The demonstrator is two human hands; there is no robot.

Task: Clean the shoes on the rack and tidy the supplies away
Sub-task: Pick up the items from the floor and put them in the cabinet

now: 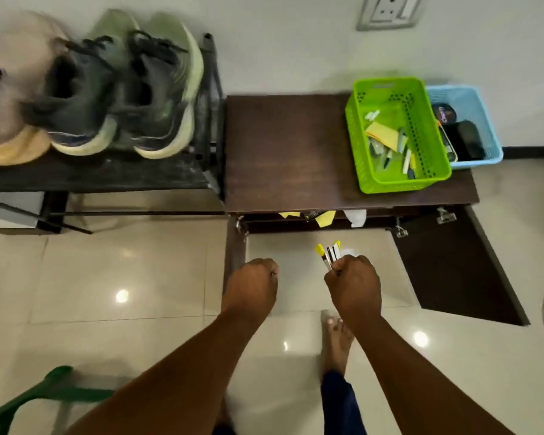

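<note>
- The tiled floor carries a dark shoe rack at the left and a low dark wooden desk just to its right, both against the wall.
- The desk's cupboard door hangs open at the front right; yellow cloth and white scraps show at the front edge of the opening.
- On the rack's top shelf a pair of grey sneakers with pale green soles stands at the right end, heels to the front; a blurred tan shoe sits beside them on the left.
- A green basket rests on the desk's back right corner, holding a yellow cloth and small pens or tubes.
- A blue basket touches the green one on the right, overhanging the desk's right edge, with a round tin and a dark object inside.
- The right hand is curled round a bundle of small sticks, yellow-tipped, black and white, in front of the open cupboard.
- The left hand is a closed fist beside it; whether it holds anything cannot be told.
</note>
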